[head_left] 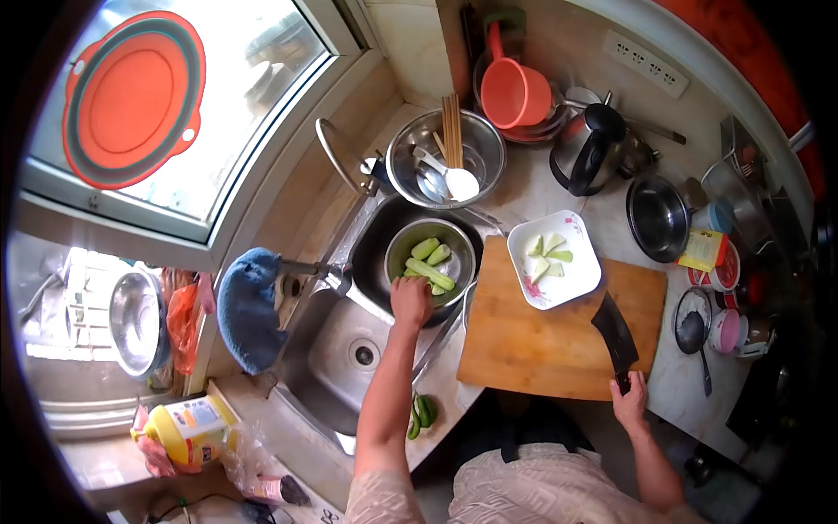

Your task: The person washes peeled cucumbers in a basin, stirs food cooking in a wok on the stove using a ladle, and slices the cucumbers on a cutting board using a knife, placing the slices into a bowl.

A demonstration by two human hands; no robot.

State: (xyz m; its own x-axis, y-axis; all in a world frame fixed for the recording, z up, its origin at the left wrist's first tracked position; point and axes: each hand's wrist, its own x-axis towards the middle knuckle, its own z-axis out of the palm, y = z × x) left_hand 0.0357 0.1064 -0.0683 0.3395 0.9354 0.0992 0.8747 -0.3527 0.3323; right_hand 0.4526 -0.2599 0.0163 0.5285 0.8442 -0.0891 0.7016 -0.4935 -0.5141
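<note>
My left hand [411, 301] reaches over the near rim of a metal bowl [394, 249] that sits in the sink. Its fingers look curled, and their tips are hidden among peeled light green vegetable pieces [432, 272], which look like cucumber or gourd. At the board's near right corner, my right hand [630, 400] is closed round the handle of a dark-bladed kitchen knife [616, 336]. The blade lies across the wooden cutting board [524, 354]. A white square dish [572, 284] with flower marks rests on the board's far part, holding several pale green wedges [550, 251].
Green peppers [422, 414] lie on the counter by the sink basin [314, 375]. Behind the sink stands a steel bowl [401, 162] with chopsticks and spoons. A kettle [589, 148], a black bowl [656, 218] and jars line the right. A blue cloth [249, 310] hangs near the faucet.
</note>
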